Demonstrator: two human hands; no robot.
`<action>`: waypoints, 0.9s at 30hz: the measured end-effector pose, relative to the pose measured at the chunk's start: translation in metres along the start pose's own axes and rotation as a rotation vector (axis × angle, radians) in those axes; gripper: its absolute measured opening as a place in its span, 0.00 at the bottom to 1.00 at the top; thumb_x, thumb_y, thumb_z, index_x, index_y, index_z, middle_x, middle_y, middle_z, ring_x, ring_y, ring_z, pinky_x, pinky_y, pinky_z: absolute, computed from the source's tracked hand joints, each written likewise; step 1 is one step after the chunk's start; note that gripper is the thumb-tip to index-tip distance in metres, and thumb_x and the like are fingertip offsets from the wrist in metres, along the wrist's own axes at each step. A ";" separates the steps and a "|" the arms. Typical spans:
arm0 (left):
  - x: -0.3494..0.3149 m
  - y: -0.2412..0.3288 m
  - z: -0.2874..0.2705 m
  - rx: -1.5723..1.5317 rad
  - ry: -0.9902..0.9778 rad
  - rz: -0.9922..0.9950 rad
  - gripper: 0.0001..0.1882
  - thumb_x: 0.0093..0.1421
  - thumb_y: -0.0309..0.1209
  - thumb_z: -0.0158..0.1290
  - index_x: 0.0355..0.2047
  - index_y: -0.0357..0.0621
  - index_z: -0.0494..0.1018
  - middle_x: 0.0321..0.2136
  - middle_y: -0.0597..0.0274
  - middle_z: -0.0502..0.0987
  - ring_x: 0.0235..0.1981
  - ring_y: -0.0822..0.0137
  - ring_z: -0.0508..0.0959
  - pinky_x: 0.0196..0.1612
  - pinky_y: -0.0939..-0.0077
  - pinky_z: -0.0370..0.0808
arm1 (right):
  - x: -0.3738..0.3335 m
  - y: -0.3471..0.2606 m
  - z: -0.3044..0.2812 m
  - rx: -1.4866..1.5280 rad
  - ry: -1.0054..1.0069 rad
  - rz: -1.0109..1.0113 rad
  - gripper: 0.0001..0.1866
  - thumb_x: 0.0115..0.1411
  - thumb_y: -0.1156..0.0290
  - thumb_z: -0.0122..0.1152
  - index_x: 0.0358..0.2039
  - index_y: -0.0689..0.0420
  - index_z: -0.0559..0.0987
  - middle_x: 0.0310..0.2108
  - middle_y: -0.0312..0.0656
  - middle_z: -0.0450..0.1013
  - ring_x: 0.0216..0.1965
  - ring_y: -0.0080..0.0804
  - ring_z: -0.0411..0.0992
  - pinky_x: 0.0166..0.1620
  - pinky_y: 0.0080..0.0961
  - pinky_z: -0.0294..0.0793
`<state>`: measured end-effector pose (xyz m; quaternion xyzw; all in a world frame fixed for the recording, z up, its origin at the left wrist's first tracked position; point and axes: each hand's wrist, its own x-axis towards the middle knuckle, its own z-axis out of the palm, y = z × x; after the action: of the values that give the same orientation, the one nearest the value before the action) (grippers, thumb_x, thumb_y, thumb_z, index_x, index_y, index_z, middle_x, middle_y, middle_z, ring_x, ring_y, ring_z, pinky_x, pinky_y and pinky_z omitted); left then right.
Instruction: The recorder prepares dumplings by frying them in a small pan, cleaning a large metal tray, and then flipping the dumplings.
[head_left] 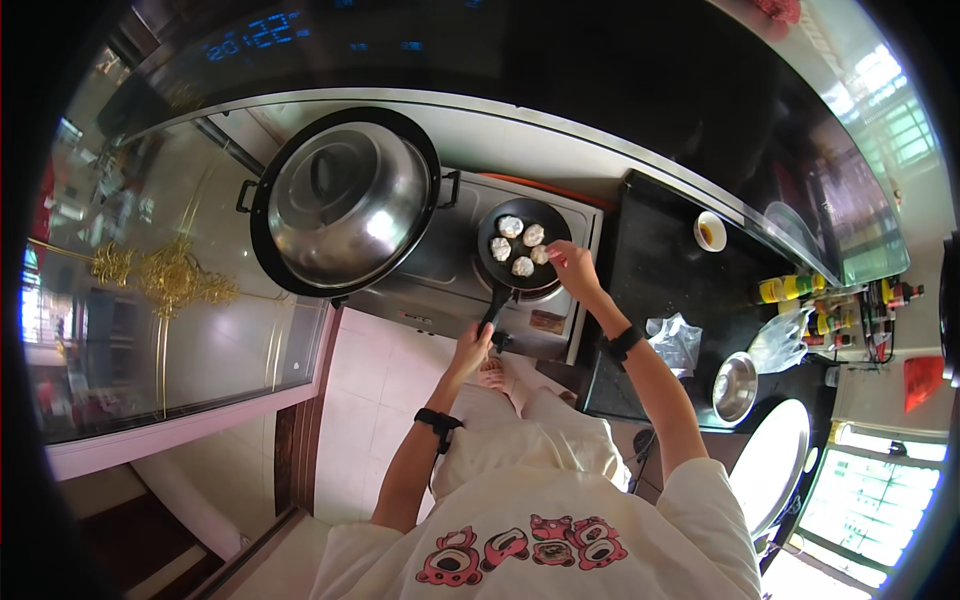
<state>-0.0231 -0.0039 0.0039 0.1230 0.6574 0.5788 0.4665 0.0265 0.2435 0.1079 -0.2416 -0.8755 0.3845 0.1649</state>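
Observation:
My left hand (475, 350) is closed round the handle (491, 315) of a small black frying pan (510, 272), which sits on the right part of the stove. Several small, round, white dumplings (510, 227), lumpy on top, lie apart from one another in the pan. Over the pan's right rim reaches my right hand (572, 268), its fingers drawn together at the rightmost dumpling (540, 255). The fingertips are at that dumpling's edge; whether they grip it or only touch it is too small to make out.
Left of the pan stands a large wok (262, 215) under a domed metal lid (330, 195). On the black counter (650, 260) to the right are a small bowl (710, 232), a clear plastic bag (674, 345) and a metal bowl (735, 388). Bottles (790, 289) stand farther right.

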 end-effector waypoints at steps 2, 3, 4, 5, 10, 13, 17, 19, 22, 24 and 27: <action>0.000 0.001 0.008 0.000 0.011 0.011 0.16 0.61 0.43 0.43 0.32 0.41 0.63 0.12 0.69 0.63 0.10 0.79 0.61 0.12 0.83 0.60 | -0.007 0.001 -0.009 0.021 0.021 0.025 0.07 0.49 0.82 0.54 0.30 0.61 0.76 0.25 0.43 0.74 0.27 0.30 0.74 0.31 0.21 0.72; 0.001 0.000 0.012 -0.048 0.001 -0.020 0.16 0.61 0.43 0.44 0.31 0.42 0.63 0.12 0.69 0.62 0.09 0.79 0.60 0.11 0.83 0.59 | -0.010 0.001 -0.013 0.042 0.022 0.047 0.07 0.49 0.82 0.54 0.30 0.61 0.76 0.25 0.43 0.74 0.27 0.28 0.74 0.31 0.20 0.72; 0.002 -0.001 0.014 -0.095 -0.008 -0.051 0.16 0.61 0.44 0.44 0.31 0.42 0.64 0.11 0.70 0.61 0.08 0.79 0.59 0.11 0.83 0.58 | -0.013 0.002 -0.017 0.063 0.023 0.068 0.07 0.49 0.82 0.54 0.30 0.61 0.76 0.25 0.42 0.74 0.28 0.27 0.74 0.32 0.19 0.72; 0.002 -0.002 0.015 -0.095 -0.012 -0.051 0.16 0.61 0.44 0.44 0.31 0.42 0.64 0.11 0.70 0.61 0.08 0.79 0.59 0.11 0.83 0.58 | -0.018 0.006 -0.018 0.081 0.041 0.081 0.07 0.49 0.82 0.55 0.30 0.61 0.76 0.25 0.41 0.75 0.28 0.25 0.74 0.32 0.18 0.72; -0.001 -0.004 0.015 -0.062 0.042 -0.058 0.17 0.60 0.45 0.45 0.31 0.43 0.64 0.10 0.70 0.61 0.08 0.78 0.60 0.10 0.82 0.57 | -0.034 0.008 -0.031 0.112 0.051 0.122 0.07 0.49 0.81 0.56 0.31 0.63 0.76 0.24 0.43 0.74 0.27 0.27 0.74 0.32 0.19 0.72; -0.004 0.002 0.014 0.019 0.078 -0.021 0.18 0.60 0.46 0.45 0.30 0.42 0.65 0.10 0.69 0.62 0.08 0.78 0.61 0.11 0.82 0.57 | -0.041 0.015 -0.040 0.149 0.079 0.163 0.07 0.48 0.81 0.57 0.31 0.63 0.76 0.24 0.42 0.74 0.27 0.27 0.74 0.32 0.19 0.72; -0.005 0.005 0.011 0.077 0.066 -0.041 0.17 0.61 0.45 0.44 0.28 0.41 0.65 0.12 0.70 0.62 0.12 0.79 0.63 0.13 0.82 0.61 | -0.052 0.020 -0.056 0.157 0.133 0.208 0.06 0.48 0.81 0.56 0.29 0.65 0.75 0.23 0.42 0.74 0.26 0.27 0.75 0.31 0.19 0.73; -0.005 0.003 0.009 0.106 0.080 -0.029 0.19 0.60 0.46 0.45 0.28 0.41 0.66 0.12 0.68 0.64 0.11 0.78 0.65 0.13 0.81 0.61 | -0.058 0.018 -0.064 0.192 0.177 0.222 0.05 0.49 0.81 0.56 0.29 0.65 0.75 0.22 0.41 0.74 0.24 0.25 0.74 0.30 0.17 0.73; -0.007 0.004 0.011 0.162 0.086 -0.005 0.18 0.59 0.44 0.46 0.29 0.38 0.68 0.13 0.63 0.69 0.13 0.69 0.69 0.18 0.76 0.66 | -0.073 0.022 -0.078 0.285 0.202 0.254 0.05 0.52 0.79 0.56 0.31 0.64 0.76 0.24 0.38 0.75 0.26 0.22 0.74 0.29 0.15 0.72; -0.009 0.002 0.010 0.593 0.300 0.329 0.16 0.59 0.40 0.47 0.32 0.36 0.69 0.18 0.56 0.71 0.21 0.60 0.72 0.26 0.67 0.69 | -0.088 0.021 -0.091 0.322 0.222 0.311 0.06 0.53 0.78 0.57 0.32 0.64 0.75 0.26 0.38 0.74 0.27 0.22 0.74 0.30 0.13 0.71; -0.015 0.008 0.011 0.782 0.368 0.529 0.15 0.56 0.31 0.48 0.41 0.36 0.66 0.35 0.48 0.70 0.40 0.51 0.68 0.43 0.59 0.63 | -0.118 0.017 -0.120 0.569 0.284 0.428 0.07 0.53 0.78 0.57 0.34 0.64 0.75 0.29 0.39 0.74 0.29 0.24 0.74 0.33 0.15 0.73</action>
<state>-0.0098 -0.0043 0.0193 0.3468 0.8426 0.3998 0.0996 0.1859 0.2600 0.1609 -0.4145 -0.6318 0.6007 0.2611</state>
